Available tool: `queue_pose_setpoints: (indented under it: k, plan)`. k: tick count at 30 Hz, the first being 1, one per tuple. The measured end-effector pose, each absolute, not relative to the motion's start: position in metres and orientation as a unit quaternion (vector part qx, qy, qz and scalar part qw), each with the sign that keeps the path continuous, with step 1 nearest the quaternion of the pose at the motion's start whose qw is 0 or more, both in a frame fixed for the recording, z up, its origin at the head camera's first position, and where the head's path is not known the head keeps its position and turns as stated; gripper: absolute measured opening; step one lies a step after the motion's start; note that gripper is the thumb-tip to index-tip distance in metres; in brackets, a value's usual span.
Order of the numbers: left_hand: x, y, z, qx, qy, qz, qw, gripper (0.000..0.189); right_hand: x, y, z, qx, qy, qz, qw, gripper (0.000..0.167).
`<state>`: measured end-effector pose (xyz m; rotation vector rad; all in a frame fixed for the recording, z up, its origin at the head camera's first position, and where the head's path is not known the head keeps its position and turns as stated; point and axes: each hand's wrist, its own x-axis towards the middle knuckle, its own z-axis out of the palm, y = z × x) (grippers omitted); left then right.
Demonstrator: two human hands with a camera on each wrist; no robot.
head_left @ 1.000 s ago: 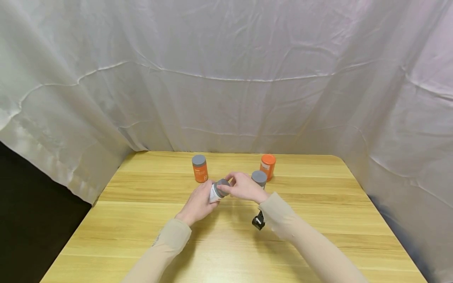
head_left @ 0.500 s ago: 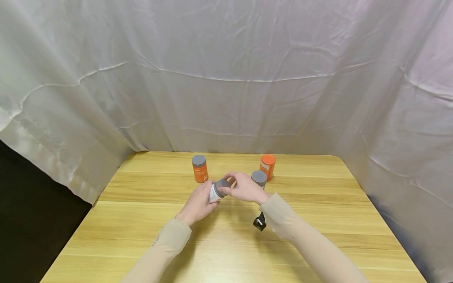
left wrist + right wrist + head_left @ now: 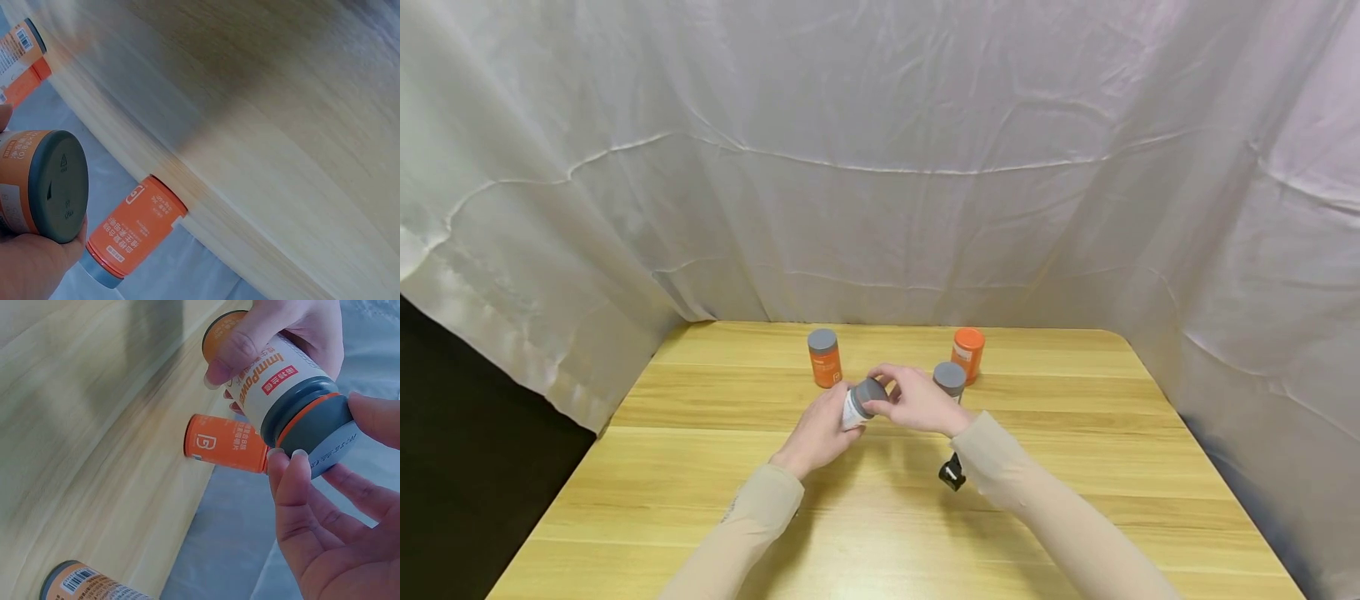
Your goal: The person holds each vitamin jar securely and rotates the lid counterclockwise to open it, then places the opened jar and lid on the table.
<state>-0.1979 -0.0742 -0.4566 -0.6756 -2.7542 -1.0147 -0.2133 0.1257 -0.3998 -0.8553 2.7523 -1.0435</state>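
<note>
My left hand point(image 3: 820, 429) grips a white-and-orange supplement bottle point(image 3: 275, 381) around its body, tilted with its top toward the right hand. Its dark grey screw cap point(image 3: 325, 434) is on the neck, with a thin orange ring showing at the cap's edge. The thumb and fingertips of my right hand point(image 3: 919, 402) pinch that cap at its sides. In the left wrist view, the bottle's dark base point(image 3: 59, 187) faces the camera. Just beyond the left hand stands an orange bottle with a grey lid point(image 3: 825, 362).
Behind the right hand, a grey-lidded bottle point(image 3: 950, 377) is partly hidden, in front of an orange-lidded bottle point(image 3: 967, 350). A small black device point(image 3: 952, 472) shows beside the right sleeve. Everything stands on a wooden table point(image 3: 700, 467), with a pale curtain point(image 3: 880, 233) around it.
My right fingers have shifted slightly left around the cap, and the capped end has moved a little the same way. The left hand keeps its grip; the standing bottles stay put.
</note>
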Motion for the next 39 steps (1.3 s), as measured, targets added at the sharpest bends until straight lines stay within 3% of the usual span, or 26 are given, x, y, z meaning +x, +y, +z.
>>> queue_pose_setpoints:
  k: [24,39]
  plan:
    - [-0.202,-0.079,-0.463,-0.227,-0.907,-0.351,0.061,0.057,-0.213,0.127,-0.402,-0.362,0.867,-0.342,0.012,0.049]
    - [-0.202,-0.077,-0.46,-0.241,-0.907,-0.341,0.049,0.055,-0.212,0.113,-0.404,-0.273,0.895,-0.347,-0.056,0.021]
